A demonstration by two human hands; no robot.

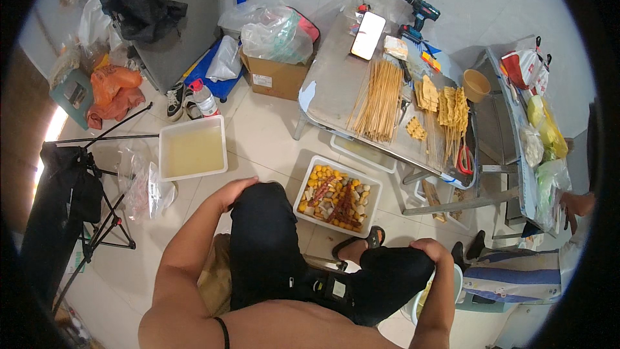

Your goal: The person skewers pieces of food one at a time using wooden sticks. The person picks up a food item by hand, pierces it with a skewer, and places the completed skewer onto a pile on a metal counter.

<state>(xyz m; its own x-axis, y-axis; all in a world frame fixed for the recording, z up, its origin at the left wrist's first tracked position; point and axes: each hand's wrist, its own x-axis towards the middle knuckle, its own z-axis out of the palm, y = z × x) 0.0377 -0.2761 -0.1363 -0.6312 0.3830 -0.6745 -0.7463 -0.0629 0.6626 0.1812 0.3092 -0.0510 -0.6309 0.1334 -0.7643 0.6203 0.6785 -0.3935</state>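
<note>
My left hand [240,191] rests on my left knee, with its fingers laid over the black trousers. My right hand [431,249] lies on the right knee in the same way. Neither holds any object. On the floor before me stands a white plastic tub [376,193] of mixed food: yellow balls, pale cubes and dark red strips. Farther off, a low metal table [329,92] bears a thick bundle of bamboo skewers [378,102]. Beside the bundle lie folded tofu-skin pieces on skewers [453,111], a loose piece [416,128] and red-handled scissors [465,159].
A white tub of cloudy liquid [193,150] and a bottle [204,99] stand left. The table also carries a phone [368,35], cordless drill [419,12] and tan cup [476,85]. A folding tripod frame [104,213] is far left. Another person's hand [576,206] shows right.
</note>
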